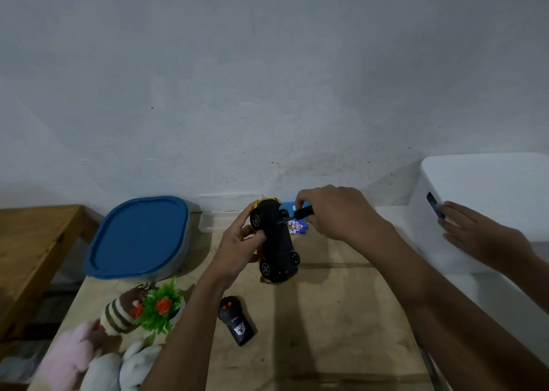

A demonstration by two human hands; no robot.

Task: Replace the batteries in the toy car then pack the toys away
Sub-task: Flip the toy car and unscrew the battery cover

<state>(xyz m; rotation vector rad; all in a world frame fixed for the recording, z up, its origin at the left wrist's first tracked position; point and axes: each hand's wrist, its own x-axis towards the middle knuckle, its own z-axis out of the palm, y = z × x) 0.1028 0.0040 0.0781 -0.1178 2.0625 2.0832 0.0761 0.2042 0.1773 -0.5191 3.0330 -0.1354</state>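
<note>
Overhead, the toy car [276, 242] is held upside down above the wooden surface [326, 316], its black underside and four wheels turned up, yellow bodywork showing at both ends. It is gripped along its side by the left hand [237, 242], fingers curled round the body. A black-handled screwdriver [298, 214] is pinched in the closed right hand [335, 212], its tip set against the underside. Batteries [298, 228] in blue and white wrap lie on the surface just behind the car. A black remote control [236, 321] (two red buttons on top) lies nearer the camera. A blue-lidded container [139, 239] sits to the left, plush toys [98, 346] and a plastic plant [160, 306] in front of it. A third hand [475, 236] rests on a white box [490, 200] at the right.
</note>
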